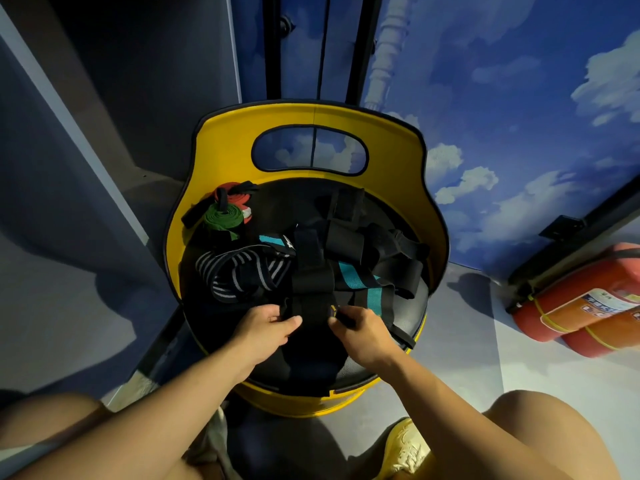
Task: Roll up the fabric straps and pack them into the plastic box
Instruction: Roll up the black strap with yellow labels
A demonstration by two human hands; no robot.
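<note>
Knees and both forearms fill the bottom, I'm crouched low so I can reach. Yellow chair (pixel 221 147) with a black seat serves as my work surface, straps dumped across it. Fire extinguishers (pixel 585 303) lie on the floor to the right, well apart. No plastic box visible anywhere, so packing is not yet begun, I judge. Loose pile: black straps (pixel 346 233), a teal-and-black strap (pixel 360 285), a striped strap (pixel 239 271), all unrolled and overlapping. Rolled red and green bands (pixel 225 213) sit at the seat's back left, probably set aside as done. Left hand (pixel 266 327) and right hand (pixel 360 330) are near each other, each pinching an edge of one black strap (pixel 313 306) at the seat's front, likely to start the roll tight.
</note>
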